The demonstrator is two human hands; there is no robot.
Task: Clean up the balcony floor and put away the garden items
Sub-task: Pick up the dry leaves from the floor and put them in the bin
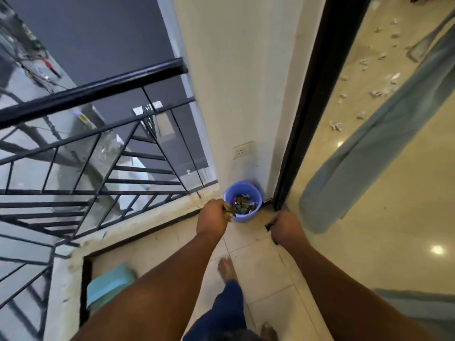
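A blue bucket [256,193] stands on the balcony floor in the corner by the white wall, with leaves and scraps inside. My left hand [213,217] grips a bunch of green leaves [229,209] just left of the bucket's rim. My right hand [285,228] is closed round a small dark object [270,224], right of the bucket near the door frame; I cannot tell what that object is.
A black metal railing [93,141] lines the balcony's left side above a low kerb. A teal box [110,284] sits on the floor at lower left. The black sliding-door frame [305,119] and a grey-blue curtain [381,134] are on the right; paper scraps [376,93] litter the indoor floor.
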